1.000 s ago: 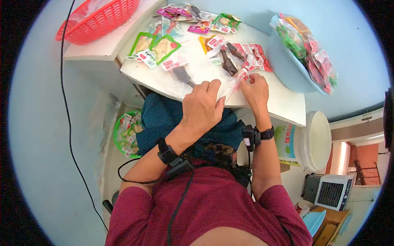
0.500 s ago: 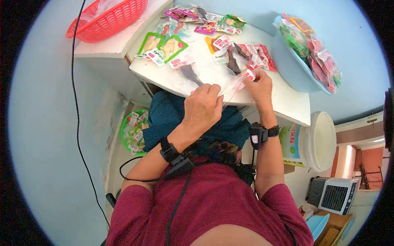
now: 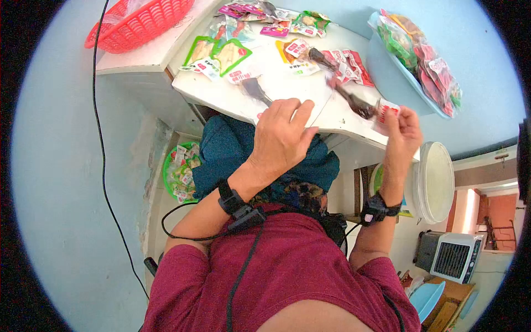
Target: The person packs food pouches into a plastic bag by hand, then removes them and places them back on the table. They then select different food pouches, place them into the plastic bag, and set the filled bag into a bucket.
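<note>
My right hand (image 3: 402,128) pinches the red-and-white end of a clear packet with dark contents (image 3: 359,105), held over the right part of the white table (image 3: 193,88). My left hand (image 3: 283,130) is over the table's front edge, fingers loosely spread beside a clear bag (image 3: 255,91) with a dark piece inside; whether it touches the bag is unclear. Green-edged packets (image 3: 229,56) lie to the left, purple packets (image 3: 243,10) at the back, a yellow packet (image 3: 290,52) in the middle and red packets (image 3: 354,66) at the right.
A blue basin (image 3: 387,72) heaped with packets stands right of the table. At the upper left is a red basket (image 3: 138,27). A green basket (image 3: 168,171) of packets sits low left. A white bucket (image 3: 437,182) and an air cooler (image 3: 456,258) are at the right.
My right hand has moved right with the dark-filled packet, which has left the middle pile. My left hand has opened its fingers and shifted slightly.
</note>
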Action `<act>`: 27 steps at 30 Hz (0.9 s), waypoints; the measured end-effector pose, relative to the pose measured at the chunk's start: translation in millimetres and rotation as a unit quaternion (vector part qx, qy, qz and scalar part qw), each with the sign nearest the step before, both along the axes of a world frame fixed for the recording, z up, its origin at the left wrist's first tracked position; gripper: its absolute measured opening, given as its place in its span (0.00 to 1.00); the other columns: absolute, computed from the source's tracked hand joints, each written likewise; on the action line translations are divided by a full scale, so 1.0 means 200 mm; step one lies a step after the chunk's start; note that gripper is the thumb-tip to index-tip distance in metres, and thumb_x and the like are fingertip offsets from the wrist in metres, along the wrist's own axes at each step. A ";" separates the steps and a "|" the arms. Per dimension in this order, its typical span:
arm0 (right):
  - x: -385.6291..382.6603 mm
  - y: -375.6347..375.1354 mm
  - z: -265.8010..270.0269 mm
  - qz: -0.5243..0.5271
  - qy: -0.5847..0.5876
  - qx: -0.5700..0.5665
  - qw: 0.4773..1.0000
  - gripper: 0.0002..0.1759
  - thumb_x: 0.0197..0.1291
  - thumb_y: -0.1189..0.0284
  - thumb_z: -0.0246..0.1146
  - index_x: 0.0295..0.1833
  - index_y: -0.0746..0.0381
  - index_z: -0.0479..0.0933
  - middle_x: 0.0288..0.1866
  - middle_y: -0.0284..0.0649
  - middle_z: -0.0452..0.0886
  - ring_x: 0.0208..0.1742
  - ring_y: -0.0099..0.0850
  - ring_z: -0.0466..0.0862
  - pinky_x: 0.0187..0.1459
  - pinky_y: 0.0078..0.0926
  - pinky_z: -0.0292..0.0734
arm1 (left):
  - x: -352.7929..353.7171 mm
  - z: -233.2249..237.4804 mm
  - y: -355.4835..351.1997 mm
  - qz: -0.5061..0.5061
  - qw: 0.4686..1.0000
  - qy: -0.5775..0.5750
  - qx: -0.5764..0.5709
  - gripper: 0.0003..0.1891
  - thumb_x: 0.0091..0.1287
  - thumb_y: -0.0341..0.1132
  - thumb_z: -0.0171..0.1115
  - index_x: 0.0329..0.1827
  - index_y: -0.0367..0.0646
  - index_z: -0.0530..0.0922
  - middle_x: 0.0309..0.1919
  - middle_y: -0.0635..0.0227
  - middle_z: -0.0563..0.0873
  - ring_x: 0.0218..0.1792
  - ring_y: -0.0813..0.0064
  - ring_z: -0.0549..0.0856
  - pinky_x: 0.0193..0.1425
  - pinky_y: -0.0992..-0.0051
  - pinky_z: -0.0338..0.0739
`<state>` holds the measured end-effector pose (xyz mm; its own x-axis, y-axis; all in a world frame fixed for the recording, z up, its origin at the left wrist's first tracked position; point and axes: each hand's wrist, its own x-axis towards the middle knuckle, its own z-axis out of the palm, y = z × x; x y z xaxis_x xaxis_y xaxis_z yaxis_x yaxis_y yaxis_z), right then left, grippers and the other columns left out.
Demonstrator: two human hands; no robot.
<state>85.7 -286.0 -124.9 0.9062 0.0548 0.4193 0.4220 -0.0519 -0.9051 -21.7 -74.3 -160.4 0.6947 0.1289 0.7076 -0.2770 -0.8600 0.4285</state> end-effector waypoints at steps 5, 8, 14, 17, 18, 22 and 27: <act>-0.20 -0.05 0.26 0.024 -0.188 -0.247 0.950 0.05 0.53 0.81 0.67 0.36 0.63 0.81 0.34 0.36 0.84 0.41 0.27 0.83 0.54 0.33 0.76 | -0.02 0.14 -0.08 -0.128 0.990 -0.025 -0.046 0.28 0.51 0.35 0.74 0.56 0.40 0.77 0.49 0.55 0.82 0.49 0.55 0.80 0.52 0.63 0.76; -0.29 -0.01 0.35 0.109 -0.251 -0.311 0.910 0.06 0.47 0.80 0.69 0.33 0.62 0.82 0.32 0.37 0.84 0.40 0.33 0.84 0.64 0.45 0.68 | -0.03 0.15 -0.15 -0.218 0.970 0.049 -0.098 0.27 0.52 0.36 0.74 0.56 0.41 0.77 0.46 0.56 0.83 0.47 0.55 0.82 0.51 0.62 0.77; -0.30 0.02 0.30 0.136 -0.242 -0.298 0.913 0.06 0.49 0.80 0.68 0.34 0.61 0.82 0.31 0.36 0.83 0.39 0.33 0.84 0.63 0.45 0.69 | -0.03 0.19 -0.21 -0.303 0.842 0.292 -0.338 0.17 0.58 0.32 0.71 0.50 0.41 0.81 0.30 0.69 0.86 0.28 0.80 0.84 0.34 0.77 0.78; -0.29 0.02 0.25 0.128 -0.251 -0.320 0.905 0.09 0.48 0.80 0.68 0.37 0.60 0.82 0.35 0.36 0.84 0.43 0.34 0.84 0.64 0.45 0.69 | -0.01 0.08 -0.24 -0.325 0.809 0.308 -0.380 0.13 0.61 0.31 0.69 0.48 0.40 0.82 0.29 0.74 0.86 0.27 0.87 0.81 0.31 0.81 0.77; -0.29 0.02 0.24 0.120 -0.258 -0.333 0.899 0.11 0.47 0.80 0.68 0.39 0.59 0.82 0.37 0.37 0.85 0.45 0.34 0.84 0.64 0.45 0.69 | 0.00 0.04 -0.26 -0.327 0.817 0.287 -0.379 0.12 0.61 0.31 0.68 0.48 0.40 0.83 0.30 0.75 0.86 0.27 0.87 0.81 0.31 0.81 0.77; -0.31 0.00 0.17 0.011 -0.174 -0.216 0.961 0.22 0.52 0.77 0.69 0.55 0.62 0.79 0.52 0.42 0.83 0.57 0.35 0.81 0.66 0.41 0.68 | 0.02 -0.01 -0.32 -0.311 0.802 0.226 -0.456 0.13 0.61 0.31 0.67 0.47 0.37 0.83 0.28 0.68 0.87 0.24 0.83 0.81 0.29 0.78 0.76; -0.31 -0.17 0.01 0.088 0.098 -0.049 0.990 0.33 0.58 0.68 0.70 0.66 0.71 0.69 0.62 0.47 0.77 0.63 0.33 0.76 0.65 0.35 0.69 | 0.04 0.01 -0.29 -0.292 0.698 0.246 -0.606 0.10 0.67 0.32 0.64 0.49 0.39 0.82 0.34 0.69 0.87 0.30 0.82 0.84 0.34 0.82 0.81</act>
<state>23.9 -320.0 -122.6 0.9426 0.2502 0.2211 0.2487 -0.0844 -0.9649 -14.3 -131.6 -158.5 0.9996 0.0194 -0.0184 0.0087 0.4137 0.9104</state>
